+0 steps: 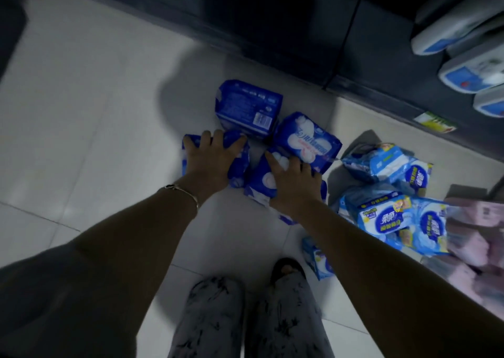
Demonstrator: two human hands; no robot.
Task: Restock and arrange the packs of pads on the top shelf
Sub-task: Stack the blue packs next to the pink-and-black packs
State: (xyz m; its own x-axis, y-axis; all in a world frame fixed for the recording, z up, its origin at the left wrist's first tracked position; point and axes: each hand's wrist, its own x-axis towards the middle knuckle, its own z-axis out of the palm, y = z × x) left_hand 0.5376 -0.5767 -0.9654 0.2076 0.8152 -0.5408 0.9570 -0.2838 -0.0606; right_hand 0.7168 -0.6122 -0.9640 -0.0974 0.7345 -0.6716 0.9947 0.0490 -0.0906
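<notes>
Several dark blue packs of pads lie on the tiled floor in front of me. My left hand (212, 158) grips one blue pack (240, 164), fingers curled over its far edge. My right hand (293, 179) grips another blue pack (261, 180) beside it. Two more blue packs lie just beyond: one with its back label up (248, 108) and one with its white-and-blue front up (308, 139). The top shelf is out of view.
A dark shelf base (341, 44) runs along the far side, with white-and-blue packs (469, 76) on a low shelf at the right. Light blue packs (395, 218) and pinkish packs (477, 237) are heaped on the floor at the right. My feet (286, 270) stand close below.
</notes>
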